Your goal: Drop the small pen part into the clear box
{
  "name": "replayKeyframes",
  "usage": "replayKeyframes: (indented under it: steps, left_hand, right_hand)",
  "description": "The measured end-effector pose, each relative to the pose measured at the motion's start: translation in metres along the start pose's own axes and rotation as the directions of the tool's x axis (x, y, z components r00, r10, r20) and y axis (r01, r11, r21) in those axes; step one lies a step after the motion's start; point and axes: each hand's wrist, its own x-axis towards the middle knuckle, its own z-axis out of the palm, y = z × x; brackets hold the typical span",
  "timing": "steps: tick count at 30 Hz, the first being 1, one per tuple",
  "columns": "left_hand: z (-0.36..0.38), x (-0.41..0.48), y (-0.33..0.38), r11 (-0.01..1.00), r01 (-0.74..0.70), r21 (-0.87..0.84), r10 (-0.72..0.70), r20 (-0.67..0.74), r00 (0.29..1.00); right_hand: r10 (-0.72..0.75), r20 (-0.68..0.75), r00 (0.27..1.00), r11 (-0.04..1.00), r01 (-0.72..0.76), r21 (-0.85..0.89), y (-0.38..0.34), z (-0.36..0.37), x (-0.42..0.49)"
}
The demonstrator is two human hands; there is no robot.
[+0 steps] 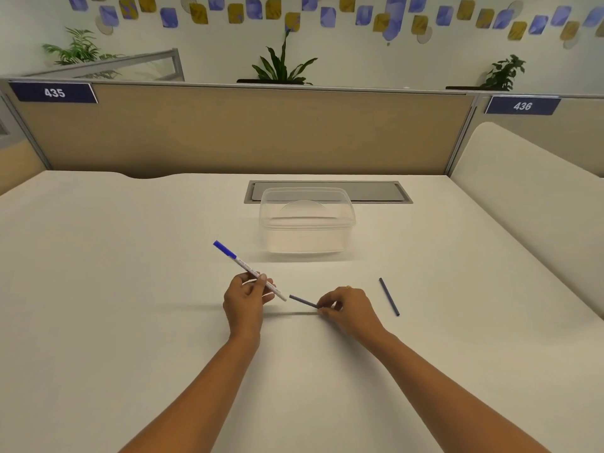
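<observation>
The pen (250, 270) at the centre of the frame looks like smooth white plastic with a glossy blue cap. Above it, the lidded box (306, 220) is clear, shiny plastic. The table (130, 289) has a smooth, matt off-white top. Across the upper frame, the partition (245, 132) looks like matt beige cloth edged in metal.

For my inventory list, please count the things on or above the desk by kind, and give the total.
White pen with blue cap, in left hand: 1
Dark blue sticks, one in right hand, one lying on the desk: 2
Clear plastic container: 1
Total: 4
</observation>
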Motion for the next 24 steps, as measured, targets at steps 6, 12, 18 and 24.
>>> replayKeyframes:
  steps: [6,12,18,24]
  left_hand:
    - [0.001,0.001,-0.009,0.97,0.037,0.238,-0.049,0.041,0.998]
    - [0.009,-0.006,-0.015,0.858,-0.006,0.513,-0.127,0.225,0.966]
    - [0.019,-0.006,-0.009,0.647,-0.176,0.742,-0.074,0.291,0.954]
    - [0.021,-0.007,-0.016,0.634,-0.215,0.743,-0.044,0.312,0.949]
  right_hand:
    - [0.056,-0.055,0.997,0.998,-0.057,-0.031,0.013,-0.017,0.0]
    - [0.105,-0.164,0.981,0.993,-0.094,0.072,0.008,-0.029,0.007]
    - [0.072,-0.22,0.973,0.995,-0.055,0.086,-0.012,-0.041,0.028]
    - [0.005,-0.277,0.961,0.999,0.007,0.04,-0.036,-0.06,0.063]
